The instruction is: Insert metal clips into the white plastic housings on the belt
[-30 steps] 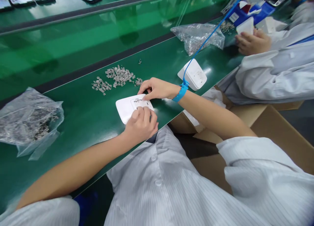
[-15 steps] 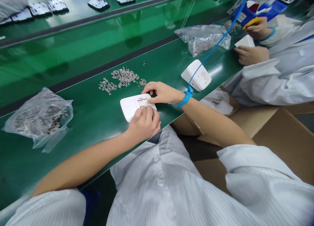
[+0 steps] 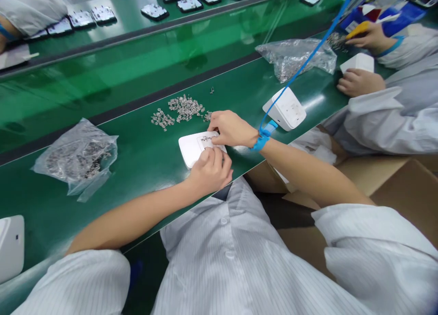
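A white plastic housing (image 3: 191,147) lies on the green bench, with small metal pieces in a recess on its face. My left hand (image 3: 211,167) has its fingers curled over the near edge of the housing. Thumb and fingers of my right hand (image 3: 231,128) come together at the housing's far right side; any small part between them is hidden. A blue band (image 3: 262,141) with a blue cord is round my right wrist. Beyond the housing lies a pile of small metal pieces (image 3: 185,107), with a smaller pile (image 3: 162,119) to its left.
Clear bags of metal parts lie left (image 3: 82,157) and back right (image 3: 297,59). A second white housing (image 3: 285,108) stands right, another (image 3: 11,249) at far left. A co-worker's hand (image 3: 361,82) holds a white piece. Cardboard boxes (image 3: 400,191) are below the bench.
The view has shifted left, so the bench items appear farther right and the far-left housing has come into view. My hands stay on the housing in nearly the same pose.
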